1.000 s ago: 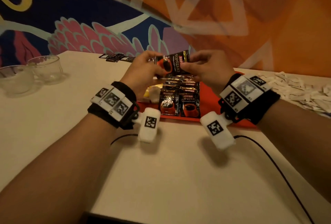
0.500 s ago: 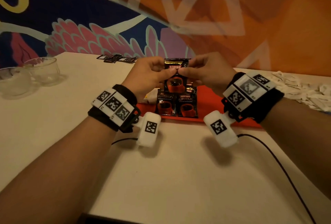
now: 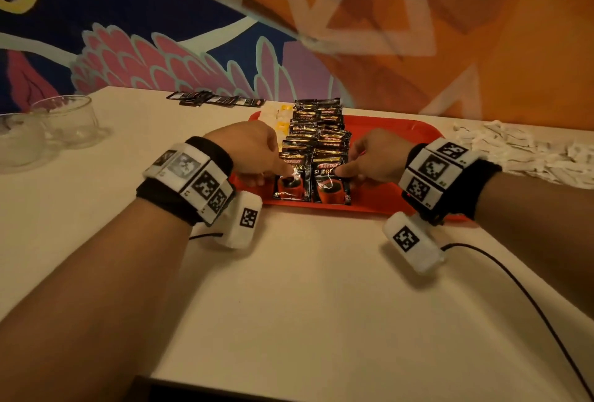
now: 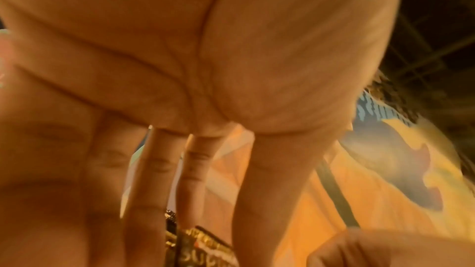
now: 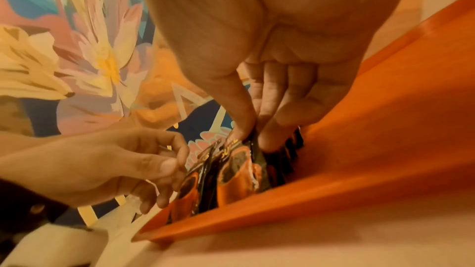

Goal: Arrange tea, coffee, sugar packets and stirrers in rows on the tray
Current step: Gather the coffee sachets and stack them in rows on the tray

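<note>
A red tray (image 3: 398,131) holds two columns of black coffee packets. My left hand (image 3: 283,173) pinches the front left coffee packet (image 3: 291,184), thumb on its face. My right hand (image 3: 340,172) pinches the top of the front right coffee packet (image 3: 331,186). In the right wrist view the right hand (image 5: 250,135) grips that packet (image 5: 239,172) between thumb and fingers, just inside the tray's near rim (image 5: 295,206). The left hand (image 5: 177,170) holds its neighbour. Yellow-and-white tea bags (image 3: 279,117) lie at the tray's back left. The left wrist view is blurred.
A heap of white sugar packets (image 3: 530,154) lies on the table right of the tray. Black stirrers (image 3: 215,100) lie by the wall behind it. Two glass cups (image 3: 64,119) stand far left. A black cable (image 3: 514,279) trails from the right wrist.
Both hands held one coffee packet in the air above the tray. They have come down to the tray's front, each now on a front packet of the two columns.
</note>
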### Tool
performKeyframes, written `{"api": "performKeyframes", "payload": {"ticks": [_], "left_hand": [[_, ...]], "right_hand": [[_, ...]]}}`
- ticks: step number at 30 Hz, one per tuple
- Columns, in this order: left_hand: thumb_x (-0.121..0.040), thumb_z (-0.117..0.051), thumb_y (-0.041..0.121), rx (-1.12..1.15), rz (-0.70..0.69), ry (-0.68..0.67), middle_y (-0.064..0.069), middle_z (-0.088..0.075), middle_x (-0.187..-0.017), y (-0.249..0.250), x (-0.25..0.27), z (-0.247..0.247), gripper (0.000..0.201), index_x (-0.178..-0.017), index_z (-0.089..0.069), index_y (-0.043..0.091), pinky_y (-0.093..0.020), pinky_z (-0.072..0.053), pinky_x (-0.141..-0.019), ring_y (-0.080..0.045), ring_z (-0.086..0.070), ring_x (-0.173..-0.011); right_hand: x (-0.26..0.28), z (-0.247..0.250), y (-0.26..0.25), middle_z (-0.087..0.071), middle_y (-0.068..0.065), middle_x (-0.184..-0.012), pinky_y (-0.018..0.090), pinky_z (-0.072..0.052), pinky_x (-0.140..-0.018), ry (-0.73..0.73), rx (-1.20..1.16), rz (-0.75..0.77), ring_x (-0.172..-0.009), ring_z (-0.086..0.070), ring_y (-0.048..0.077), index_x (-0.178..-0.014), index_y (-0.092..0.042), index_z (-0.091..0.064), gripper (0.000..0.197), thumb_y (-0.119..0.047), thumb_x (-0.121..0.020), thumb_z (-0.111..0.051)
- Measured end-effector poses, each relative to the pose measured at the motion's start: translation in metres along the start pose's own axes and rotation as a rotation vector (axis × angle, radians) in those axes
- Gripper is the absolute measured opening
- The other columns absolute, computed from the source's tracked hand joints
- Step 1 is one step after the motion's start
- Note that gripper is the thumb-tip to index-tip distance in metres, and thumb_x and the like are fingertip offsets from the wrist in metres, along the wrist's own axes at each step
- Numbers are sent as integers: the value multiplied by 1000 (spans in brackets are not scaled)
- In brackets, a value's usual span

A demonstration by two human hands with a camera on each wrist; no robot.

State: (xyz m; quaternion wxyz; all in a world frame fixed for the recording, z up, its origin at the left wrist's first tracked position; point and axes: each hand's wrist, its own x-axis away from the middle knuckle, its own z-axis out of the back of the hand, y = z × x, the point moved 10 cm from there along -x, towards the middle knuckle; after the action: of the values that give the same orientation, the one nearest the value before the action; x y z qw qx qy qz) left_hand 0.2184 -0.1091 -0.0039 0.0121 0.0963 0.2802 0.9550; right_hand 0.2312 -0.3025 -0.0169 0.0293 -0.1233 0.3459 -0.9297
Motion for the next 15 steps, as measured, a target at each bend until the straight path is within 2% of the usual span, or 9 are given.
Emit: {"api": "performKeyframes", "payload": {"ticks": [2, 4, 5, 6, 7, 9, 10, 12, 15], "left_hand": [[-85, -76, 40, -117, 4, -5, -2, -73, -77, 5, 1, -3, 32, -97, -62, 13, -33, -59, -73, -15, -67, -65], [-84, -75, 43, -210, -6, -14, -2, -70, -82, 12, 2, -7, 36, -99, -62, 13, -33, -57, -74, -16, -65, -71], [-84, -75, 45, -255, -8, -17, -1, -69, -85, 14, 3, -8, 36, -98, -62, 13, -30, -53, -68, -15, -63, -74], [-84, -75, 46, -289, -6, -20, 0, -68, -86, 16, 4, -9, 36, -97, -62, 14, -27, -48, -63, -15, -62, -76], [-84, -75, 45, -294, 2, -29, 1, -69, -84, 16, 4, -11, 34, -95, -62, 15, -26, -45, -59, -14, -64, -74], [-84, -77, 39, -260, 18, -59, 0, -72, -74, 15, 4, -15, 30, -93, -62, 15, -28, -52, -61, -15, -69, -66], [-84, -78, 36, -249, 20, -66, -1, -74, -72, 15, 3, -16, 29, -94, -62, 14, -32, -57, -68, -17, -71, -67], [-84, -77, 36, -256, 12, -50, -3, -76, -76, 18, 1, -16, 31, -97, -62, 12, -35, -59, -82, -20, -74, -78], [-86, -76, 36, -268, -8, 6, -3, -73, -82, 24, 0, -11, 32, -99, -60, 12, -34, -55, -80, -20, -73, -85]], "right_hand": [[3, -2, -1, -72, 1, -69, 34, -58, -79, -13, 52, -21, -78, -71, 17, -80, -10, -62, 21, -27, -89, -71], [8, 1, -2, -71, 1, -70, 27, -57, -63, -12, 78, -35, -69, -71, 13, -81, -10, -62, 24, -31, -90, -71], [11, 3, -2, -70, 0, -68, 23, -52, -54, -7, 93, -34, -61, -68, 9, -81, -11, -62, 26, -34, -89, -71], [12, 3, -2, -69, -1, -67, 21, -48, -52, -8, 119, -32, -57, -66, 7, -80, -12, -62, 28, -37, -87, -73], [14, 2, -1, -70, -2, -68, 22, -47, -53, -20, 148, -29, -58, -66, 7, -80, -13, -63, 30, -41, -84, -74], [16, -5, -1, -71, -3, -74, 25, -50, -61, -65, 198, -21, -69, -68, 11, -81, -16, -63, 31, -45, -81, -76], [17, -9, -1, -71, -4, -76, 26, -52, -67, -85, 230, -15, -74, -67, 12, -81, -18, -63, 30, -45, -80, -76], [15, -14, -2, -71, -2, -81, 31, -54, -78, -92, 310, -9, -83, -67, 15, -85, -16, -67, 33, -47, -80, -76], [7, -13, -3, -74, 2, -93, 35, -56, -88, -64, 351, -25, -92, -69, 19, -97, -13, -70, 40, -49, -81, -75]]}}
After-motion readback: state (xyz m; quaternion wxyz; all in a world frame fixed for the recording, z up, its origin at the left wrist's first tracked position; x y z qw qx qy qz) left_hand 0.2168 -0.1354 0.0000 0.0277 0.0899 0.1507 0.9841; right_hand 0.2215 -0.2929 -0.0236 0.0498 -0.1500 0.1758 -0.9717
